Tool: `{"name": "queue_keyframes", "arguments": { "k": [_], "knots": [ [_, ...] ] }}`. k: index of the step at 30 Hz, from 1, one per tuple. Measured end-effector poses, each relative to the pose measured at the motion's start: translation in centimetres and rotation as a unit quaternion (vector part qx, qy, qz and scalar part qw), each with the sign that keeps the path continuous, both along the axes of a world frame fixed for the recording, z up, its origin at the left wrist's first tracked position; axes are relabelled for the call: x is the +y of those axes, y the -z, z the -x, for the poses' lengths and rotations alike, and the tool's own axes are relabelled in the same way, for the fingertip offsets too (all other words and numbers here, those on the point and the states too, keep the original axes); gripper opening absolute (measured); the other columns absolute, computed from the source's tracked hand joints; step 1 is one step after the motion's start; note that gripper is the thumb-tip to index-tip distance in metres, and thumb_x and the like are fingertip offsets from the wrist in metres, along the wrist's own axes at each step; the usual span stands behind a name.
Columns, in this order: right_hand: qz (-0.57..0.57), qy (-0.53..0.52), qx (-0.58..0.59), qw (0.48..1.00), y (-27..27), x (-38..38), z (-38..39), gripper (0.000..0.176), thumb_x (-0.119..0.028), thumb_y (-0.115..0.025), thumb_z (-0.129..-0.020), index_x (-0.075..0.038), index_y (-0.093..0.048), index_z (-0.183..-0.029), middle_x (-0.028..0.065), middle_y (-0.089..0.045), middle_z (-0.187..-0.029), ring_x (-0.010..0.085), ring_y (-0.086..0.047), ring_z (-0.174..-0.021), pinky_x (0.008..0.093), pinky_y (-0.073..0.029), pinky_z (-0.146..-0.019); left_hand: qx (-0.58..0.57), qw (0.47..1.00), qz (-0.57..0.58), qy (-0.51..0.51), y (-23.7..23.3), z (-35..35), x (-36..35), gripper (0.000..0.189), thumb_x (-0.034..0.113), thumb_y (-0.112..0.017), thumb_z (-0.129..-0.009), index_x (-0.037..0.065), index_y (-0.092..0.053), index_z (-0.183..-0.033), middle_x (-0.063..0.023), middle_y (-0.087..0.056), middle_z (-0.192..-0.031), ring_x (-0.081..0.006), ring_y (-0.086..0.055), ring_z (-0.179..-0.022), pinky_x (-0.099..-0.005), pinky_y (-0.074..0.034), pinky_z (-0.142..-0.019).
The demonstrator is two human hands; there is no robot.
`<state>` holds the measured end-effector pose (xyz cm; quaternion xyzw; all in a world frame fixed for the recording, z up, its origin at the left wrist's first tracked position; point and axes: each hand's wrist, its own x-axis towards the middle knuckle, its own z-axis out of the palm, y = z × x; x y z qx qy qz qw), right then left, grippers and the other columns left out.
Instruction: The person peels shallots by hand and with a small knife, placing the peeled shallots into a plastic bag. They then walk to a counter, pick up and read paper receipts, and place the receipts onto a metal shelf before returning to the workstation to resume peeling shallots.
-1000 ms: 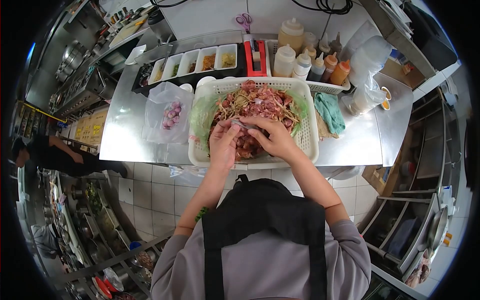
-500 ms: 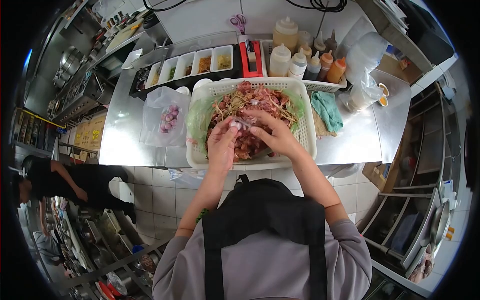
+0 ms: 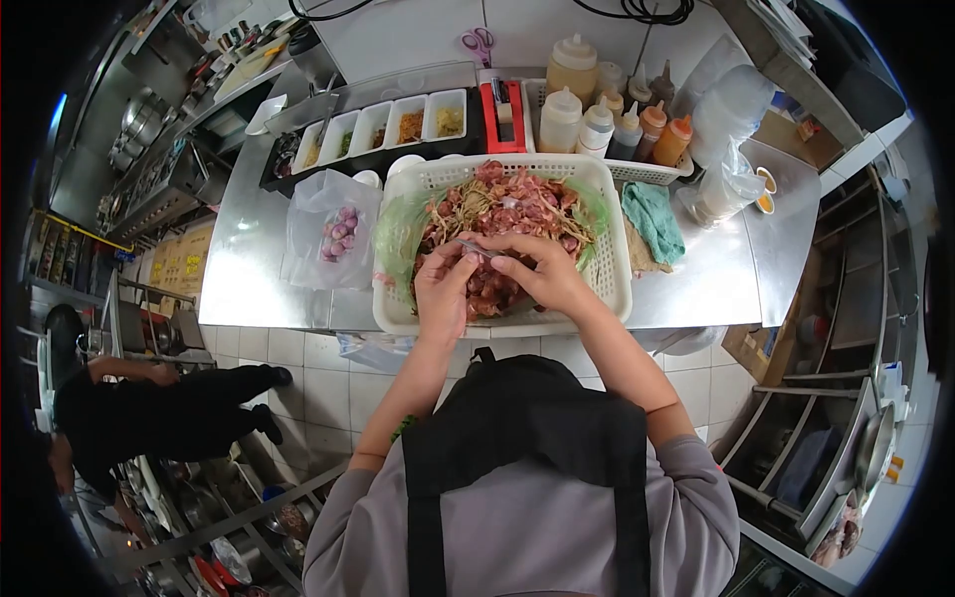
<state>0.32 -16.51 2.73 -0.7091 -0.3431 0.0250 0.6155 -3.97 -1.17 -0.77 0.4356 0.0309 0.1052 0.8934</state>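
A white perforated basket [image 3: 617, 249] stands at the counter's front edge, lined with translucent green plastic [image 3: 400, 221]. Inside it lies a heap of small reddish shallots [image 3: 512, 194] with dry stalks. Over this heap my left hand [image 3: 441, 284] and my right hand [image 3: 545, 271] meet at the fingertips, both closed in a pinch. Between them is a small item with a thin greyish edge, too small to identify. To the left of the basket, a clear plastic bag [image 3: 341, 237] holds several purple shallots.
Behind the basket are a black condiment rack [image 3: 288, 179], a red holder [image 3: 504, 117] and squeeze bottles [image 3: 561, 121]. A green cloth [image 3: 652, 221] and a filled plastic bag [image 3: 723, 184] lie right. A person in black [image 3: 149, 403] stands at left.
My hands stay close together over the heap, with fingers shifted slightly and the pale item between them less visible. The person at left has moved lower in the view.
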Motion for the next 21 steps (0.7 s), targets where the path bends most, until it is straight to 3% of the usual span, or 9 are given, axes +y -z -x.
{"name": "queue_keyframes", "arguments": {
  "k": [2,4,8,10,13,16,19,21],
  "knots": [
    [-0.029,-0.014,0.065,0.997,-0.5,-0.6,0.0,0.028,-0.011,-0.058,-0.084,-0.003,-0.058,-0.110,0.0093,-0.063,-0.103,0.0185,-0.061,-0.092,0.0300,-0.046,-0.081,-0.010,1.000,-0.006,0.000,-0.2,0.3,-0.1,0.028,-0.006,-0.055,-0.082,-0.005,-0.054,-0.110,-0.0107,-0.058,-0.106,-0.0152,-0.055,-0.097,-0.0283,-0.044,-0.088],
    [0.021,-0.072,0.349,0.934,-1.6,-1.5,-0.1,0.027,-0.014,-0.057,-0.086,-0.002,-0.059,-0.110,0.0077,-0.063,-0.103,0.0134,-0.058,-0.092,0.0272,-0.045,-0.081,-0.024,1.000,-0.008,0.011,-0.3,0.3,-0.2,0.029,-0.006,-0.055,-0.082,-0.005,-0.053,-0.111,-0.0108,-0.058,-0.107,-0.0157,-0.055,-0.098,-0.0286,-0.044,-0.089],
    [-0.004,-0.032,0.341,0.939,-1.6,-1.3,-0.2,0.027,-0.014,-0.056,-0.087,-0.004,-0.059,-0.111,0.0078,-0.062,-0.103,0.0124,-0.057,-0.093,0.0267,-0.044,-0.083,-0.078,0.996,0.005,0.041,0.3,0.2,-0.1,0.031,-0.007,-0.053,-0.082,-0.004,-0.052,-0.113,-0.0114,-0.057,-0.108,-0.0178,-0.055,-0.101,-0.0303,-0.043,-0.093],
    [-0.006,0.011,0.204,0.979,-0.9,-1.0,-0.2,0.027,-0.014,-0.056,-0.087,-0.004,-0.059,-0.112,0.0074,-0.062,-0.103,0.0125,-0.056,-0.095,0.0266,-0.042,-0.085,-0.073,0.996,0.016,0.043,-0.5,0.3,-0.3,0.032,-0.007,-0.052,-0.083,-0.004,-0.052,-0.114,-0.0115,-0.057,-0.109,-0.0181,-0.055,-0.102,-0.0308,-0.043,-0.094],
    [0.010,0.062,0.106,0.992,-0.1,-0.6,-0.3,0.029,-0.013,-0.056,-0.086,-0.004,-0.058,-0.114,0.0080,-0.062,-0.104,0.0135,-0.056,-0.095,0.0262,-0.042,-0.086,-0.044,0.997,0.044,0.034,-1.2,0.4,-0.3,0.033,-0.007,-0.051,-0.083,-0.003,-0.051,-0.116,-0.0114,-0.057,-0.109,-0.0181,-0.055,-0.102,-0.0316,-0.043,-0.095],
    [-0.073,0.008,0.106,0.992,-0.8,-0.2,0.5,0.032,-0.011,-0.057,-0.085,-0.005,-0.055,-0.117,0.0095,-0.062,-0.106,0.0152,-0.057,-0.097,0.0262,-0.042,-0.086,-0.021,0.996,0.087,0.016,-1.0,0.1,0.0,0.033,-0.006,-0.051,-0.084,-0.003,-0.050,-0.116,-0.0108,-0.057,-0.108,-0.0175,-0.056,-0.101,-0.0313,-0.045,-0.093],
    [0.015,-0.018,0.060,0.998,-0.8,-0.3,0.5,0.035,-0.009,-0.057,-0.084,-0.006,-0.053,-0.119,0.0111,-0.062,-0.105,0.0176,-0.058,-0.097,0.0283,-0.044,-0.085,-0.006,0.995,0.097,0.011,-0.5,0.0,0.2,0.032,-0.004,-0.053,-0.084,-0.002,-0.050,-0.116,-0.0099,-0.058,-0.107,-0.0170,-0.057,-0.099,-0.0303,-0.046,-0.091],
    [-0.004,-0.006,0.036,0.999,-0.5,0.3,0.5,0.034,-0.009,-0.057,-0.084,-0.006,-0.054,-0.118,0.0112,-0.062,-0.104,0.0184,-0.059,-0.096,0.0294,-0.044,-0.084,0.009,0.997,0.081,0.011,-0.3,0.0,0.3,0.032,-0.003,-0.054,-0.084,-0.002,-0.050,-0.116,-0.0095,-0.058,-0.106,-0.0169,-0.058,-0.098,-0.0297,-0.047,-0.090]
  ]
}}
